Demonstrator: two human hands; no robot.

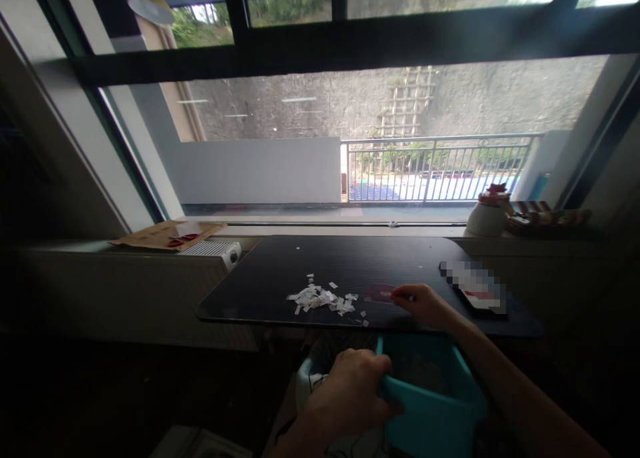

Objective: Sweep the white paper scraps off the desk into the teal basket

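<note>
My left hand (350,386) is closed over the near left rim of a teal plastic bin (433,415), which is held just below the table's front edge. Pale bits lie dimly inside the bin. My right hand (425,303) reaches over the bin to the tabletop, its fingers pinched on the right end of a thin, see-through pinkish sheet (376,293). To the left of that sheet, a loose heap of small white paper scraps (320,298) is spread on the dark table (265,265). A few stray scraps lie near the table's front edge.
A phone-like flat object (473,288), partly blurred out, lies at the table's right. On the sill stand a white pot (486,219) and a dark tray of items (545,217). Red scissors (184,240) rest on brown paper (150,235) at left, beside a white radiator (215,249).
</note>
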